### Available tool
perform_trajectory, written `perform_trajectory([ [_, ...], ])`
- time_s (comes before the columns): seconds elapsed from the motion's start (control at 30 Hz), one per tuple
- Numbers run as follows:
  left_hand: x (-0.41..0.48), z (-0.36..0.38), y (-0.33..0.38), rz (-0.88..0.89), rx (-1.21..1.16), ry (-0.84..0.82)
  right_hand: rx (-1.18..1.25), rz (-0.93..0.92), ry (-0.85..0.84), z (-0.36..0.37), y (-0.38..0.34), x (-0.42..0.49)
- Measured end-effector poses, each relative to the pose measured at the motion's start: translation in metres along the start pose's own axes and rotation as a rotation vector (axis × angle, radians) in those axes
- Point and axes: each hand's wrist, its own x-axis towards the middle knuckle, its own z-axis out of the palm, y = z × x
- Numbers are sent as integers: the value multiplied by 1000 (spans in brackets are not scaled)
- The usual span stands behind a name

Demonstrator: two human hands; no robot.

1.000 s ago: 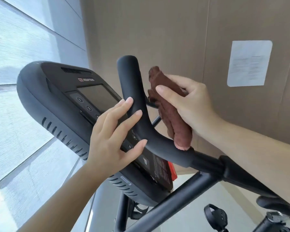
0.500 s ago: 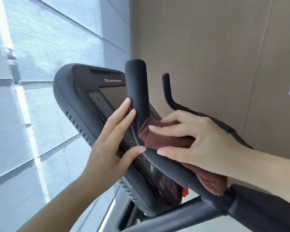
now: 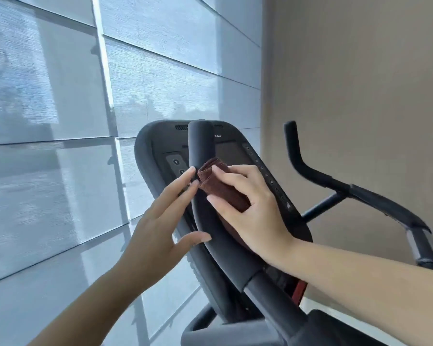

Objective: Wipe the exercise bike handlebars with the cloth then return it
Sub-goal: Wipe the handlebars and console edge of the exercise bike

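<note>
The black left handlebar [image 3: 201, 146] of the exercise bike curves up in the middle of the view. My right hand [image 3: 250, 208] presses a folded brown cloth [image 3: 220, 183] against the bar's right side, fingers wrapped over the cloth. My left hand [image 3: 165, 221] rests on the bar's left side with fingers spread, fingertips touching the cloth's edge and thumb on the bar lower down. It holds nothing. The right handlebar [image 3: 310, 171] stands bare further right.
The bike's black console [image 3: 235, 151] with screen and numbered buttons sits right behind the left bar. Shaded window panels [image 3: 85, 121] fill the left side. A beige wall [image 3: 360, 83] is on the right. The bike frame tubes [image 3: 273, 300] run down toward the bottom.
My right hand slid the cloth up the left handlebar, from the lower bend to just under the upright tip. My left hand stayed on the bar. The view turned left.
</note>
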Motion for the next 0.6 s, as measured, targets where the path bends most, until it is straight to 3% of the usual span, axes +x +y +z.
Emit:
perform_trajectory([
  [0.23,-1,-1,14,-71,21,-66,110,67,-315,-29,21,-23],
  [0.3,-1,-2,17,-101,34,-80,102,30,-337,-32,24,-24],
  [0.4,-1,-5,20,-124,97,-103,49,-135,-151,-29,27,-10],
  [0.5,0,-10,26,-140,168,-122,108,-149,83,-21,28,20],
  [0.6,2,-13,34,-160,254,-131,228,-132,129,-9,22,44],
])
